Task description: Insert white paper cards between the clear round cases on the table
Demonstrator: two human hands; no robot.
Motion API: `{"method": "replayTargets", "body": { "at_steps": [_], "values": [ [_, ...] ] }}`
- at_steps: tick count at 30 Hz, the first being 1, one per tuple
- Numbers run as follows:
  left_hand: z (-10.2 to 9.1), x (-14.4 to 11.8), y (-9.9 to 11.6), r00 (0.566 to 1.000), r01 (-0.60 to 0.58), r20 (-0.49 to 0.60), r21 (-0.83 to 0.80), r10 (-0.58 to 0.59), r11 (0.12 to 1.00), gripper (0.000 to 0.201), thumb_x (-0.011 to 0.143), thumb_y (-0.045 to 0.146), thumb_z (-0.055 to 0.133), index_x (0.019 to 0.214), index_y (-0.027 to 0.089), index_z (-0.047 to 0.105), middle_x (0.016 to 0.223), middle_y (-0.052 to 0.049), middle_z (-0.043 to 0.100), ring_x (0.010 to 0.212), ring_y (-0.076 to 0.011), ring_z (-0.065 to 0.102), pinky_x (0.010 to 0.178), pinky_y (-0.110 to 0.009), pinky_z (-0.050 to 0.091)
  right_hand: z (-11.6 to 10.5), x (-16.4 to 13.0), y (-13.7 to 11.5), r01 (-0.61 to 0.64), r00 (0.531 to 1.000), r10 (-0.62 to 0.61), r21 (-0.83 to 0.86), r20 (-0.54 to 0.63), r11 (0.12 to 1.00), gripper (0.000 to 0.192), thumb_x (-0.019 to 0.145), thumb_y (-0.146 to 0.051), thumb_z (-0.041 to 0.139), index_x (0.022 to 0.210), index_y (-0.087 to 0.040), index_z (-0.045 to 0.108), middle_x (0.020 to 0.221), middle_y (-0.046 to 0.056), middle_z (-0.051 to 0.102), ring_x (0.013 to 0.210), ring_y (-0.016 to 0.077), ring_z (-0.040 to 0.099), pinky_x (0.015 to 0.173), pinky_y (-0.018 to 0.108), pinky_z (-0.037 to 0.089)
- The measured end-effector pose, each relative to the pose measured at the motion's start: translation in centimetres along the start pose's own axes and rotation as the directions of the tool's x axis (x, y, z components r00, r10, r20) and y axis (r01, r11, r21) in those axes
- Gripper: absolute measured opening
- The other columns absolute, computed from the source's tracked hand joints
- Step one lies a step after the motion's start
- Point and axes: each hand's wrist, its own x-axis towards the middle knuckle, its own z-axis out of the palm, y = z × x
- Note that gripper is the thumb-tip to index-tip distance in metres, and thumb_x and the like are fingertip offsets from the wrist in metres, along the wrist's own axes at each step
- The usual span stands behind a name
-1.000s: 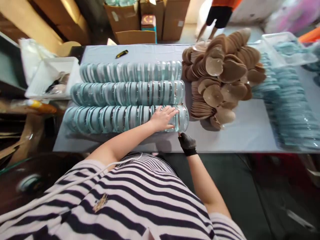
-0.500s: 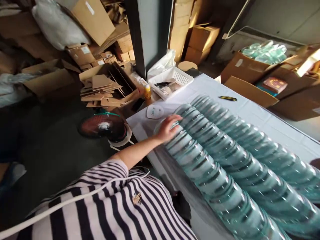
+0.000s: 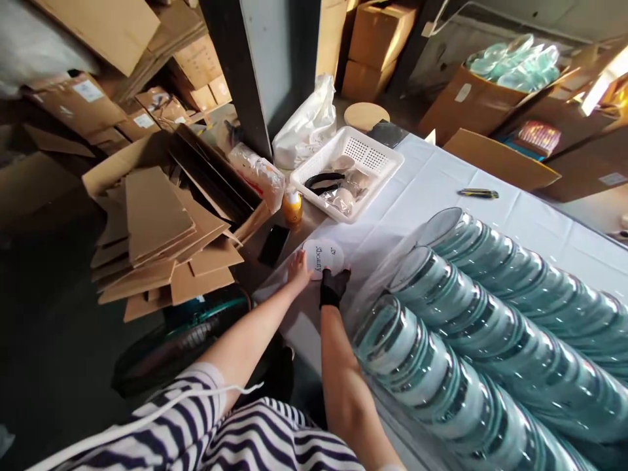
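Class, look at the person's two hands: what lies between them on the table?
In the head view, a white printed piece lies between the bare left hand and gloved right hand.

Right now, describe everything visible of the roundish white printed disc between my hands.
The white disc looks thin, like card or plastic, with dark sideways lettering partly reading "beauty". It lies flat on the white-covered table near one end. The bare left hand touches its left edge; the black-gloved right hand, its near edge.
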Motion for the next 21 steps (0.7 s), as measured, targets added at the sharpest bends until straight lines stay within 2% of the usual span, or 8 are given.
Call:
{"method": "replayTargets", "body": {
  "at_steps": [3,5,9,12,14,15,18,21],
  "values": [
    [0.8,-0.3,-0.2,0.995,-0.063,0.073,0.034,0.061,0.997,0.075,0.079,0.008,0.058,0.150,0.015,0.036,0.159,-0.014,0.029,0.150,-0.0320,0.020,0.122,-0.055,0.007,0.6,2.3,0.0,-0.138,0.990,0.140,0.047,-0.034,0.989,0.090,0.078,-0.037,0.058,0.148,0.004,0.019,0.151,0.031,0.030,0.139,0.0313,0.036,0.116,0.039,0.027],
    [1.1,-0.5,-0.2,0.994,-0.074,0.083,-0.004,0.074,0.997,0.068,0.082,0.011,0.056,0.148,0.019,0.040,0.159,-0.012,0.032,0.150,-0.0286,0.023,0.122,-0.054,0.006,0.9,2.4,-0.1,-0.165,0.986,0.164,0.080,0.015,0.983,0.083,0.081,-0.038,0.055,0.146,0.003,0.025,0.141,0.029,0.045,0.125,0.0270,0.051,0.106,0.035,0.041],
    [0.1,0.1,0.0,0.999,-0.022,0.030,-0.353,0.034,0.935,0.060,0.086,0.021,0.055,0.145,0.017,0.046,0.149,-0.016,0.047,0.145,-0.0276,0.034,0.122,-0.049,0.012,0.8,0.3,-0.9,-0.132,0.982,0.112,0.124,0.155,0.984,0.050,0.087,-0.036,0.047,0.126,-0.005,0.053,0.117,0.017,0.066,0.100,0.0182,0.063,0.086,0.025,0.050],
    [-1.9,0.6,0.0,0.987,0.102,-0.007,-0.753,-0.163,0.650,0.062,0.091,0.037,0.050,0.150,0.020,0.036,0.148,-0.015,0.049,0.139,-0.0254,0.044,0.116,-0.045,0.030,-0.6,-1.9,-1.3,0.085,0.979,-0.057,-0.140,0.196,0.986,0.036,0.085,-0.031,0.051,0.114,-0.012,0.064,0.109,0.014,0.069,0.101,0.0232,0.063,0.090,0.033,0.048],
    [-3.0,0.4,-0.1,0.963,0.110,-0.017,-0.885,-0.268,0.452,0.058,0.095,0.047,0.040,0.148,0.024,0.039,0.151,-0.011,0.045,0.138,-0.0231,0.046,0.112,-0.043,0.036,-1.9,-3.1,-1.2,0.310,0.938,-0.224,-0.350,0.265,0.884,0.029,0.082,-0.025,0.055,0.106,-0.016,0.068,0.104,0.013,0.070,0.101,0.0264,0.062,0.096,0.040,0.045],
    [-3.3,0.1,-0.3,0.958,0.103,-0.023,-0.903,-0.286,0.417,0.055,0.095,0.050,0.038,0.143,0.024,0.047,0.151,-0.010,0.047,0.137,-0.0225,0.046,0.111,-0.042,0.037,-2.4,-3.5,-1.0,0.400,0.908,-0.297,-0.397,0.297,0.826,0.030,0.080,-0.022,0.056,0.107,-0.017,0.069,0.105,0.012,0.070,0.103,0.0270,0.061,0.098,0.042,0.043],
    [-3.2,-1.1,-0.5,0.974,0.119,0.006,-0.867,-0.227,0.485,0.042,0.088,0.049,0.050,0.108,0.020,0.071,0.127,-0.011,0.066,0.124,-0.0245,0.057,0.110,-0.041,0.037,-3.1,-4.0,0.2,0.549,0.832,-0.449,-0.371,0.325,0.749,0.048,0.075,-0.023,0.063,0.122,-0.016,0.063,0.119,0.014,0.066,0.112,0.0272,0.058,0.102,0.041,0.041],
    [-2.6,-1.9,-0.4,0.986,0.146,0.069,-0.807,-0.154,0.572,0.035,0.082,0.049,0.057,0.072,0.019,0.072,0.101,-0.012,0.075,0.107,-0.0277,0.065,0.106,-0.044,0.041,-2.7,-3.8,1.4,0.582,0.805,-0.472,-0.317,0.360,0.749,0.056,0.073,-0.023,0.066,0.128,-0.013,0.060,0.128,0.015,0.062,0.119,0.0266,0.055,0.104,0.039,0.041]
  ]
}}
